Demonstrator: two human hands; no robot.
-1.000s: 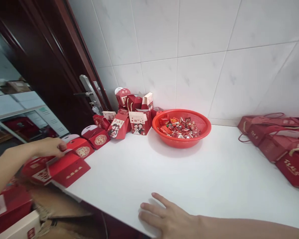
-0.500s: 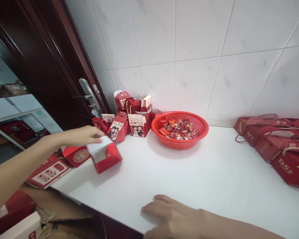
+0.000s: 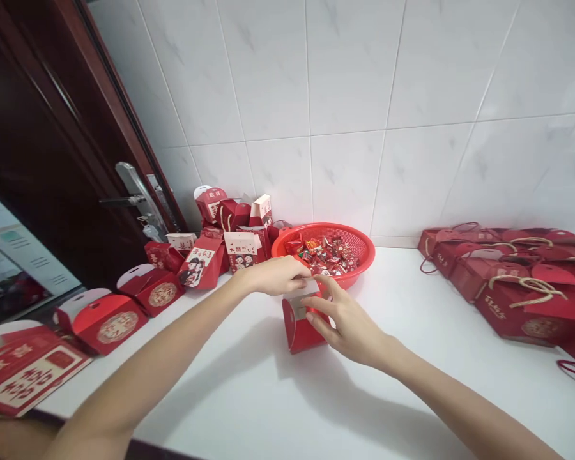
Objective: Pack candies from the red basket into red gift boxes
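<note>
A small red cardboard gift box (image 3: 303, 335) stands on the white table in front of the basket, its top flaps up. My left hand (image 3: 274, 276) reaches over it from the left, fingers closed on the upper edge of the box. From the right comes my right hand (image 3: 352, 322), its fingers spread at the box's top and side; the fingertips touch or nearly touch the flaps. Just behind the box, a red plastic basket (image 3: 365, 255) holds many small wrapped candies (image 3: 328, 254). My left hand hides part of the basket's front rim.
Red gift boxes line the table's left edge, among them one with a round gold emblem (image 3: 103, 322). More printed boxes (image 3: 204, 262) are heaped by the wall. Several red boxes with rope handles (image 3: 512, 306) fill the right side. A dark door (image 3: 38, 128) stands at left.
My left hand has carried the red box from the left side to the middle, before the basket. My right hand has risen from the table to the box. The view has shifted.
</note>
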